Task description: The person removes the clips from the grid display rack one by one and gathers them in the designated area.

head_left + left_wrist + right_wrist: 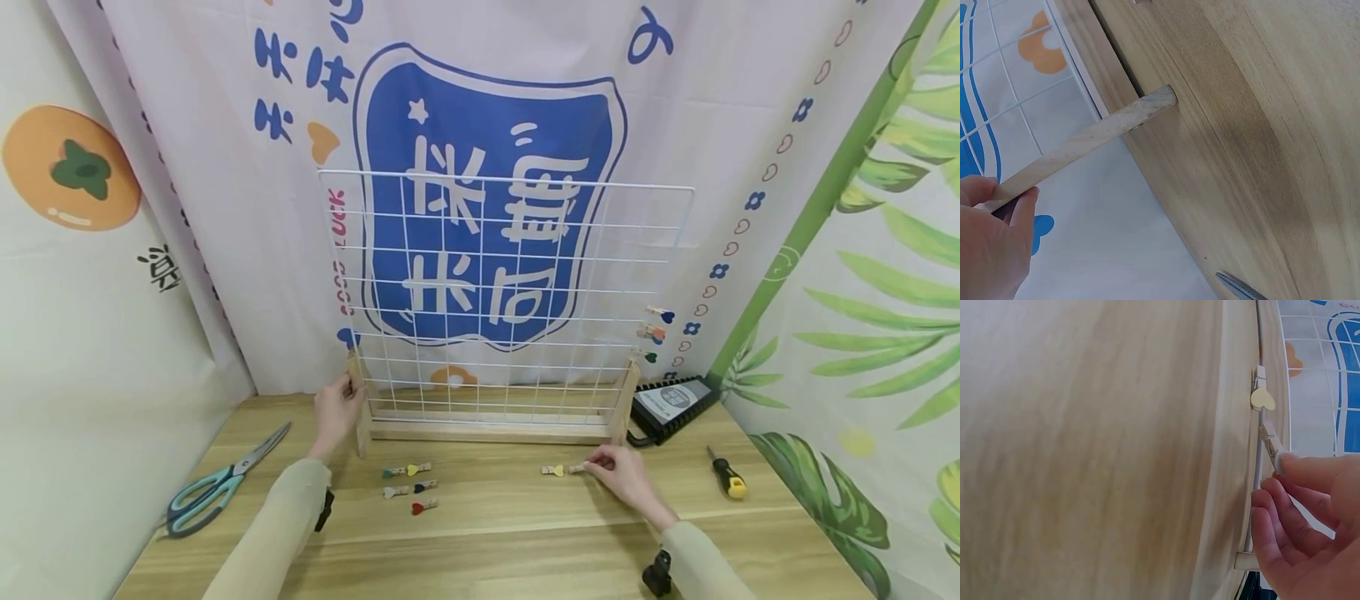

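Observation:
A white wire grid panel (510,275) stands upright in a wooden stand (487,431). My left hand (337,410) grips the stand's left upright; in the left wrist view its thumb and fingers pinch the wooden strip (1094,140) near its end. My right hand (621,473) pinches a small wooden clothespin (1270,442) between thumb and fingertips, in front of the stand's right part. The thumb covers part of a pale decoration on it. Just left of that is a clothespin with a yellow heart (1263,399). Three clothespins (649,333) are clipped at the grid's right edge.
Several heart clothespins, among them a red one (423,506), lie on the table left of centre. Scissors (225,483) lie at the left. At the right are a yellow-black screwdriver (727,479) and a black case with a white label (671,408). A printed curtain hangs behind.

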`<control>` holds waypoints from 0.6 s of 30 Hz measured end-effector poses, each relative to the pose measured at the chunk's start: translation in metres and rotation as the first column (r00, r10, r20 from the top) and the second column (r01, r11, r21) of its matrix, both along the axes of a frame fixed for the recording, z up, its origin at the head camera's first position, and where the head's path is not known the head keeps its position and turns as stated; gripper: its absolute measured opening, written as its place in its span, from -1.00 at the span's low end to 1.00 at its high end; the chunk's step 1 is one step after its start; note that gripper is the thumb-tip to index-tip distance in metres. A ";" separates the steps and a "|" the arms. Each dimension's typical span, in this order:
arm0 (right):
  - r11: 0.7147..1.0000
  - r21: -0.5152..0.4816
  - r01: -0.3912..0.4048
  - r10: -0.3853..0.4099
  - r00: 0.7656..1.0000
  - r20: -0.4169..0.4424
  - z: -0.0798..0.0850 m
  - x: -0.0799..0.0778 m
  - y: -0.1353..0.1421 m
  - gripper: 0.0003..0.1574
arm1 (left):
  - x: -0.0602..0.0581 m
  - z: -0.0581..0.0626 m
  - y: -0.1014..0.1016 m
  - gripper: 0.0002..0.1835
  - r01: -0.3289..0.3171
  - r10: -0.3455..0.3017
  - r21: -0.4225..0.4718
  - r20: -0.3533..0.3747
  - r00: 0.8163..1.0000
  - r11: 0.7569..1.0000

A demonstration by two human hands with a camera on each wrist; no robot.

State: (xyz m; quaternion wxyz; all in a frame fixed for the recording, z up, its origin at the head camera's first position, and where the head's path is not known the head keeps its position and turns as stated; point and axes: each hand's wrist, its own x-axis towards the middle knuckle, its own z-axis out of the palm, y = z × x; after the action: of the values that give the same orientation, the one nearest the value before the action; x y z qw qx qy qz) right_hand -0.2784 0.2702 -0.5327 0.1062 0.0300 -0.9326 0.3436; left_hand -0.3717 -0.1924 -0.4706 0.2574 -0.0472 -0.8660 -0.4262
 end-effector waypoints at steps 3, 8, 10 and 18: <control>1.000 0.014 -0.015 0.014 1.000 0.011 -0.001 -0.001 -0.001 -0.90 | 0.001 0.000 0.001 -0.89 -0.002 0.002 0.011 0.005 1.000 1.000; 0.999 0.031 -0.032 0.032 0.999 0.006 -0.003 -0.002 -0.002 -0.87 | 0.002 0.000 0.001 -0.90 0.001 -0.001 0.034 0.005 1.000 0.999; 0.999 0.043 -0.033 0.034 0.999 -0.001 -0.004 -0.003 -0.003 -0.89 | 0.002 0.000 0.001 -0.91 0.004 -0.005 0.037 0.011 1.000 0.999; 0.997 0.062 -0.047 0.049 0.998 -0.025 -0.001 -0.002 -0.001 -0.94 | 0.000 -0.001 0.001 -0.92 -0.009 0.009 0.022 0.009 1.000 1.000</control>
State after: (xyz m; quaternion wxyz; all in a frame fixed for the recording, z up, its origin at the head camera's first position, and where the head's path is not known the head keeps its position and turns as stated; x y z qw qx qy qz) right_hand -0.2804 0.2693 -0.5340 0.1093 0.0602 -0.9402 0.3168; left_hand -0.3721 -0.1911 -0.4715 0.2561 -0.0388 -0.8625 -0.4348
